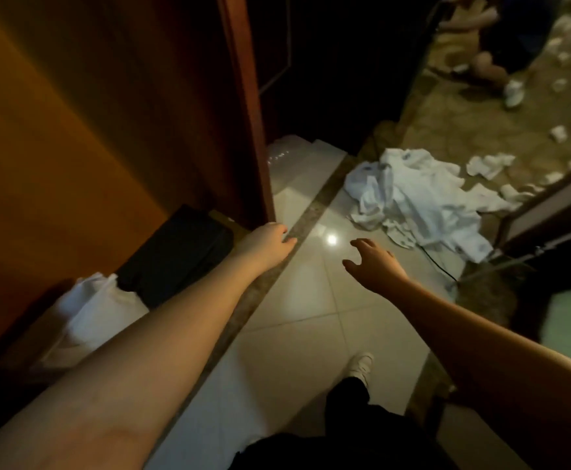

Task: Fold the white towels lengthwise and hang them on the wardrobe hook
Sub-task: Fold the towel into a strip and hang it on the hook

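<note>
Head view: the step in hand looks like fetching a towel — none is folded or hung yet. The left hand (267,240) and right hand (372,262) reach forward at centre frame, both spread loosely and holding nothing. The crumpled white towels (419,198) lie on the tiled floor (311,300) at centre right, just beyond the right hand's fingertips and apart from them. The next move likely calls for stooping further and gripping an edge — the wardrobe hook is not visible.

white towels (416,198), glossy pale floor tiles (311,300), reddish-brown wardrobe (73,130).
</note>
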